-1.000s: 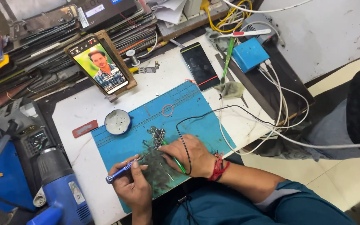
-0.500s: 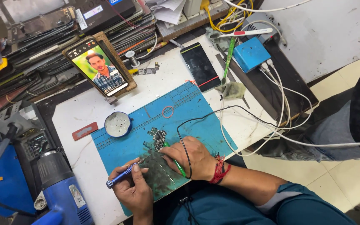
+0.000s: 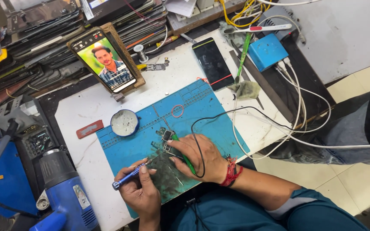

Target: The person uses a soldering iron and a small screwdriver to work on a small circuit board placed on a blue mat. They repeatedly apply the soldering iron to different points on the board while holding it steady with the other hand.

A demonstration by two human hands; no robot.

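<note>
Hands at work: left hand [image 3: 140,192] pinches a blue tool [image 3: 127,177]; right hand [image 3: 198,158] closes on a green-tipped iron [image 3: 180,149] over a circuit board [image 3: 164,136] on blue mat [image 3: 125,147]. Round dish [image 3: 124,122], speckled w/ residue, sits nearby on worktop [image 3: 86,107].

Lit phone screen [image 3: 106,60], propped; dark phone [image 3: 213,62] flat.

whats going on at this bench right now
A person is bent over a small circuit board on a blue mat. The right hand holds a green corded iron with its tip at the board; the left hand holds a blue tool pointed toward it. A round tin and a dark phone lie nearby.
</note>
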